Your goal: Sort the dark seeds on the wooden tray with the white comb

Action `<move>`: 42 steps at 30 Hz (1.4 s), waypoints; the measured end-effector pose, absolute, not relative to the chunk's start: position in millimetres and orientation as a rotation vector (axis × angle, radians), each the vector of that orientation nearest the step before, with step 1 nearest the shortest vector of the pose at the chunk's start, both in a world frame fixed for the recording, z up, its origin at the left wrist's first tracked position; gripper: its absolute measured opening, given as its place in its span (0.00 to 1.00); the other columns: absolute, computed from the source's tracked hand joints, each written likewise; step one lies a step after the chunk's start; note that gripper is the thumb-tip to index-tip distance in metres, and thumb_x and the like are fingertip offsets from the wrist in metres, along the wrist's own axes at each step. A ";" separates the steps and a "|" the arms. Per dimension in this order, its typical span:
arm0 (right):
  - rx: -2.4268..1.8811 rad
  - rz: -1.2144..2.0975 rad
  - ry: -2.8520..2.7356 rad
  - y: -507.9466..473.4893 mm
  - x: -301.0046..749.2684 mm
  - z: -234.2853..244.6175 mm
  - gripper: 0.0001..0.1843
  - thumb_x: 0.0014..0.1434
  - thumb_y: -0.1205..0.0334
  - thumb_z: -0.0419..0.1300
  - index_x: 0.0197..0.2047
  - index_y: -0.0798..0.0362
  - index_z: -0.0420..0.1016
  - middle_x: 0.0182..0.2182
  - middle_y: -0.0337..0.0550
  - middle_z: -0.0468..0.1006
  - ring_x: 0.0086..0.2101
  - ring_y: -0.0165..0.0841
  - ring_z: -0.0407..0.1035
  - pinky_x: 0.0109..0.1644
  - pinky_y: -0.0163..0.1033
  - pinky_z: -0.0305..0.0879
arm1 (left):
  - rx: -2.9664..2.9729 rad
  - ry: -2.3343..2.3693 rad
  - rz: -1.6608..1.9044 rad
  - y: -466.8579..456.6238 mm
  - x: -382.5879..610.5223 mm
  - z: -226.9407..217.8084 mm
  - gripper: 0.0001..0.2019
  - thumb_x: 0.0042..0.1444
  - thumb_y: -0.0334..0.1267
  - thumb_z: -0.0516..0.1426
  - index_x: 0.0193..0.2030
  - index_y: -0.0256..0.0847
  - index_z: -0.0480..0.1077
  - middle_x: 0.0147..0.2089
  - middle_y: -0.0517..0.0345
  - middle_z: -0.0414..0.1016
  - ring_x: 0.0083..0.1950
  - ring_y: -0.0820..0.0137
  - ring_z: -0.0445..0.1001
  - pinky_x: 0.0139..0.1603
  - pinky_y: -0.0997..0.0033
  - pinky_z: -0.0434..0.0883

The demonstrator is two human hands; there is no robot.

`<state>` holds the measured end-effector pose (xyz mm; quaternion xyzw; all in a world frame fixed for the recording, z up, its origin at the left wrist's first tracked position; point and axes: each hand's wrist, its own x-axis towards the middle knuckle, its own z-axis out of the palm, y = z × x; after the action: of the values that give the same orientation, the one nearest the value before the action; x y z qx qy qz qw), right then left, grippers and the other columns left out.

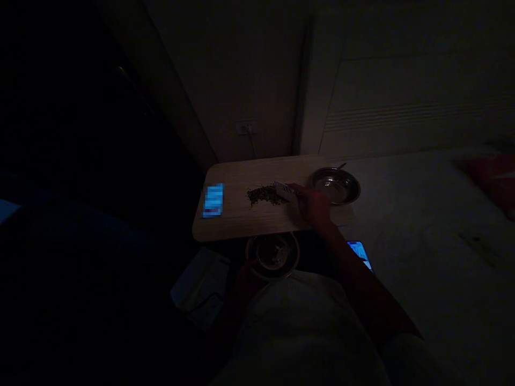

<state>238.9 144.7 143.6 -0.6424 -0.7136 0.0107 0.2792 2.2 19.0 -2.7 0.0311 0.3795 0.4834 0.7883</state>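
Note:
In the dim head view, my right hand (316,205) is closed round a flat, pale, card-like piece (284,190) with dark marks. Its edge meets the right side of a spread of small dark bits (263,195), too dim to name, on the wooden table (241,228). Below the table's near edge, my left hand (247,279) grips the left rim of a metal bowl (295,257). Some pale and dark stuff shows inside that bowl, but I cannot make it out. Deep shadow hides most of the left fingers.
A second metal bowl (354,187) with a handle sticking out stands at the table's right end. A lit screen (213,200) lies at the left end. Another lit phone (360,254) rests on the pale bed-like surface (422,225). Behind the table is a wall socket (246,127) with a plugged cord.

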 end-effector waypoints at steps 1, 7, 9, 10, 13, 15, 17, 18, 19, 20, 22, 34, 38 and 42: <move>-1.718 0.039 -1.907 144.5 240.0 143.6 0.25 0.60 0.66 0.53 0.60 0.43 0.71 0.44 0.43 0.83 0.38 0.39 0.77 0.42 0.38 0.68 | 0.073 0.837 1.048 19.0 1.7 -3.2 0.18 0.48 0.30 0.60 0.47 0.42 0.74 0.45 0.50 0.81 0.55 0.51 0.75 0.58 0.49 0.69; -1.716 0.041 -1.897 145.5 241.6 144.8 0.23 0.62 0.65 0.52 0.58 0.41 0.73 0.44 0.42 0.83 0.39 0.40 0.77 0.42 0.40 0.68 | 0.073 0.900 1.076 23.1 0.9 -8.7 0.15 0.48 0.30 0.60 0.45 0.40 0.75 0.42 0.50 0.82 0.53 0.52 0.76 0.57 0.51 0.70; -1.718 0.055 -1.915 145.3 241.0 145.6 0.23 0.61 0.65 0.53 0.58 0.41 0.72 0.43 0.42 0.83 0.38 0.40 0.77 0.42 0.40 0.68 | 0.074 0.909 1.096 23.3 1.2 -9.6 0.15 0.48 0.30 0.60 0.45 0.40 0.75 0.41 0.51 0.82 0.53 0.53 0.76 0.58 0.51 0.69; -1.713 0.064 -1.920 144.9 241.0 145.9 0.23 0.61 0.65 0.53 0.59 0.41 0.72 0.44 0.42 0.83 0.39 0.39 0.77 0.43 0.39 0.68 | 0.075 0.911 1.104 23.3 1.2 -9.8 0.16 0.48 0.30 0.60 0.46 0.41 0.75 0.40 0.52 0.82 0.52 0.53 0.76 0.58 0.51 0.69; -1.698 0.073 -1.913 143.2 241.9 146.1 0.24 0.61 0.65 0.53 0.59 0.42 0.71 0.47 0.41 0.82 0.40 0.39 0.77 0.44 0.39 0.69 | 0.076 0.908 1.109 23.4 0.5 -10.6 0.18 0.48 0.29 0.60 0.48 0.41 0.74 0.42 0.53 0.82 0.52 0.55 0.77 0.58 0.53 0.69; -1.690 0.069 -1.914 142.3 243.3 145.7 0.24 0.61 0.66 0.53 0.59 0.42 0.71 0.48 0.41 0.81 0.41 0.39 0.77 0.44 0.39 0.69 | 0.077 0.917 1.105 23.9 -0.5 -11.6 0.18 0.48 0.29 0.60 0.48 0.42 0.74 0.42 0.54 0.82 0.53 0.56 0.77 0.58 0.55 0.69; -1.695 0.069 -1.915 142.0 244.6 145.2 0.24 0.60 0.65 0.54 0.59 0.41 0.72 0.47 0.41 0.81 0.40 0.40 0.77 0.43 0.39 0.70 | 0.080 0.931 1.095 23.8 -1.3 -12.7 0.17 0.48 0.29 0.60 0.46 0.42 0.75 0.40 0.53 0.82 0.53 0.55 0.77 0.58 0.54 0.69; -1.695 0.070 -1.914 142.0 245.1 145.1 0.24 0.60 0.65 0.54 0.59 0.41 0.72 0.47 0.41 0.82 0.40 0.40 0.77 0.43 0.40 0.70 | 0.081 0.940 1.091 23.4 -1.5 -13.2 0.15 0.48 0.29 0.60 0.45 0.42 0.75 0.39 0.53 0.82 0.52 0.55 0.77 0.58 0.53 0.69; -1.691 0.073 -1.913 141.9 245.6 145.0 0.24 0.60 0.65 0.54 0.59 0.40 0.72 0.46 0.41 0.82 0.40 0.40 0.77 0.43 0.40 0.70 | 0.081 0.950 1.092 22.7 -1.4 -13.7 0.14 0.48 0.29 0.60 0.43 0.42 0.75 0.38 0.54 0.82 0.51 0.55 0.77 0.57 0.53 0.70; -1.685 0.077 -1.913 141.9 245.9 145.1 0.24 0.61 0.65 0.54 0.59 0.40 0.72 0.46 0.40 0.82 0.40 0.40 0.77 0.43 0.40 0.69 | 0.080 0.962 1.098 21.9 -1.1 -14.2 0.12 0.48 0.28 0.60 0.40 0.42 0.75 0.37 0.54 0.82 0.50 0.55 0.78 0.57 0.54 0.70; -1.676 0.087 -1.923 141.5 246.5 145.5 0.24 0.61 0.65 0.54 0.59 0.39 0.71 0.47 0.40 0.82 0.40 0.40 0.77 0.43 0.40 0.69 | 0.076 0.991 1.115 20.6 0.2 -15.0 0.09 0.47 0.27 0.60 0.35 0.42 0.75 0.35 0.56 0.82 0.46 0.57 0.79 0.55 0.57 0.71; -1.643 0.134 -1.938 135.6 250.6 146.5 0.23 0.60 0.65 0.54 0.58 0.42 0.73 0.47 0.41 0.81 0.40 0.40 0.78 0.42 0.40 0.70 | 0.003 0.928 1.059 26.3 2.2 -10.1 0.15 0.48 0.30 0.59 0.45 0.36 0.75 0.38 0.49 0.82 0.49 0.53 0.78 0.56 0.51 0.70; -1.639 0.148 -1.948 134.1 252.8 146.7 0.24 0.59 0.66 0.55 0.59 0.44 0.72 0.46 0.42 0.82 0.39 0.39 0.78 0.44 0.39 0.70 | 0.019 0.900 1.056 26.7 0.8 -10.5 0.17 0.47 0.31 0.59 0.47 0.38 0.75 0.38 0.50 0.82 0.48 0.54 0.79 0.54 0.53 0.71; -1.605 0.184 -1.947 133.3 254.4 146.7 0.24 0.59 0.66 0.56 0.58 0.42 0.73 0.47 0.41 0.81 0.40 0.40 0.78 0.45 0.41 0.70 | 0.033 0.919 1.041 25.5 -1.4 -12.8 0.17 0.47 0.30 0.60 0.46 0.40 0.75 0.38 0.51 0.82 0.48 0.53 0.78 0.53 0.53 0.72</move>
<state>254.4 133.3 146.7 -0.6049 -0.7340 0.0693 0.3009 -1.4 25.5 -12.8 0.0150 0.4233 0.4797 0.7684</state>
